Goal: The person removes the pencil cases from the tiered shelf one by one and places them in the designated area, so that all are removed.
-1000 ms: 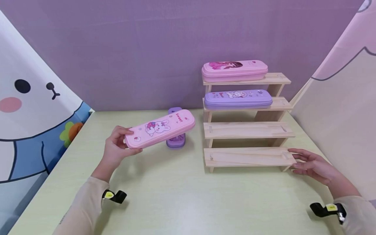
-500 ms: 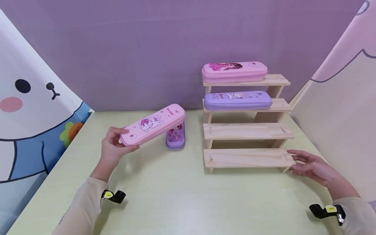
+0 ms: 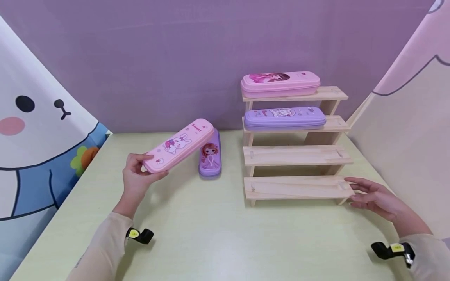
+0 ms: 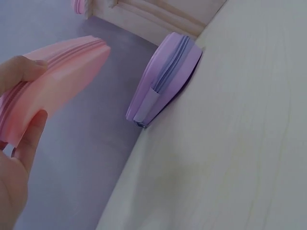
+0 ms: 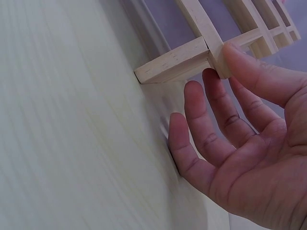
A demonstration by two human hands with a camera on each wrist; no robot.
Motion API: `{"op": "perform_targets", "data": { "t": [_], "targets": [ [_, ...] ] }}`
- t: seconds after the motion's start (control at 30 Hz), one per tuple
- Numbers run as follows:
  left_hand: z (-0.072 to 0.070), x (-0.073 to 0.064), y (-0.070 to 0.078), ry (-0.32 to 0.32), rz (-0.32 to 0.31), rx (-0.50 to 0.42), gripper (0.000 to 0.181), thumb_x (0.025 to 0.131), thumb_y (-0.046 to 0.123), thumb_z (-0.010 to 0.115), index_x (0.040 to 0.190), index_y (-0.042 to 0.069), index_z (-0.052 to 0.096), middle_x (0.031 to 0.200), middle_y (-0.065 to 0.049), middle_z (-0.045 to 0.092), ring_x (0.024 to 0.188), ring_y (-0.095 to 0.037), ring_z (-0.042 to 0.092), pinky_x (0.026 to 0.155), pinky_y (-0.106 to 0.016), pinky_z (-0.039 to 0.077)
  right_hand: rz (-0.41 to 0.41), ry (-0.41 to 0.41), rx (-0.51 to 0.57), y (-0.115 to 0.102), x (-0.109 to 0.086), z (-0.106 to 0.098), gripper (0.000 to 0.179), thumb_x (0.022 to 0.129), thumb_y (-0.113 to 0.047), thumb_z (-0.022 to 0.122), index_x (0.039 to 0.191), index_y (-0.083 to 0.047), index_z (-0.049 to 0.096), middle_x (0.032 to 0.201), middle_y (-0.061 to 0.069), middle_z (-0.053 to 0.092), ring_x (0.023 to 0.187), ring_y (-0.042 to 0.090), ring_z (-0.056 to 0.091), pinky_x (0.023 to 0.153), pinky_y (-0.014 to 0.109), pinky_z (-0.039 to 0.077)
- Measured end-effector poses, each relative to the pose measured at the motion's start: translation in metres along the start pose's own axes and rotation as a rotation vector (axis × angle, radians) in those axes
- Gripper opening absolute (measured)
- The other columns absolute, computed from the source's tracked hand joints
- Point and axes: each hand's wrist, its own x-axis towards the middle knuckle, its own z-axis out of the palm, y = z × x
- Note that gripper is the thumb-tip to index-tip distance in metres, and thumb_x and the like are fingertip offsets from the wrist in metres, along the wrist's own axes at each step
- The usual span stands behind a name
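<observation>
My left hand (image 3: 138, 177) grips the near left end of a pink pencil case (image 3: 177, 145), thumb on one side and fingers on the other. The case, printed with a white rabbit and "Sweet", is held tilted above the table, its far end up and to the right. Behind it, a purple zipped pencil case (image 4: 165, 76) with a doll print lies on the table, partly covered in the head view. My right hand (image 3: 376, 199) pinches the right end of the lowest step of a wooden tiered shelf (image 3: 297, 188), thumb and a fingertip on the board's edge.
On the top step lies a pink pencil case (image 3: 281, 85) with a girl print. A purple pencil case (image 3: 284, 118) occupies the step below. A purple backdrop (image 3: 168, 70) stands behind the pale table (image 3: 211, 242), with printed cloths at both sides.
The pink pencil case in my left hand has moved left and tilted up more steeply, uncovering more of the purple case behind it. My right hand keeps its place on the shelf.
</observation>
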Motion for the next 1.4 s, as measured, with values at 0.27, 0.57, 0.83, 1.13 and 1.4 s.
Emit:
{"op": "perform_targets", "data": {
  "t": [0.27,0.57,0.83,1.13,1.4],
  "targets": [
    [0.008,0.002,-0.008,0.077,0.040,0.037,0.047,0.070,-0.016,0.081,0.106,0.008,0.063,0.113,0.001,0.043,0.108,-0.017,0.047,0.075,-0.016,0.055,0.001,0.006,0.008,-0.004,0.000,0.005,0.063,0.097,0.019,0.033,0.134,-0.024,0.063,0.125,-0.004,0.064,0.106,0.018,0.067,0.086,0.032,0.056],
    [0.020,0.000,-0.009,0.123,0.039,0.102,0.052,0.067,-0.014,0.085,0.111,-0.001,0.059,0.109,0.004,0.040,0.100,-0.014,0.048,0.071,-0.014,0.053,-0.010,-0.012,0.017,-0.006,0.001,0.009,0.063,0.098,0.018,0.033,0.136,-0.023,0.062,0.126,-0.003,0.064,0.106,0.018,0.066,0.087,0.033,0.056],
    [0.028,0.001,-0.013,0.152,0.044,0.132,0.055,0.065,-0.009,0.088,0.111,-0.002,0.059,0.107,0.003,0.038,0.100,-0.014,0.047,0.075,-0.015,0.054,-0.006,-0.003,0.023,-0.005,0.000,0.007,0.063,0.097,0.019,0.033,0.135,-0.022,0.062,0.125,-0.003,0.065,0.106,0.018,0.067,0.087,0.033,0.056],
    [0.035,-0.001,-0.017,0.200,0.013,0.198,0.058,0.067,0.003,0.092,0.114,-0.002,0.058,0.109,0.005,0.037,0.101,-0.013,0.045,0.074,-0.013,0.050,0.008,0.003,0.032,-0.002,-0.001,0.006,0.062,0.098,0.018,0.034,0.134,-0.023,0.063,0.126,-0.004,0.064,0.107,0.019,0.067,0.088,0.034,0.056],
    [0.041,0.003,-0.026,0.234,0.032,0.216,0.060,0.063,0.000,0.093,0.114,-0.002,0.060,0.111,0.006,0.038,0.096,-0.011,0.048,0.071,-0.013,0.047,0.009,0.024,-0.007,-0.001,-0.001,0.002,0.061,0.098,0.017,0.036,0.134,-0.024,0.062,0.126,-0.006,0.064,0.107,0.018,0.066,0.087,0.033,0.056]
  ]
}}
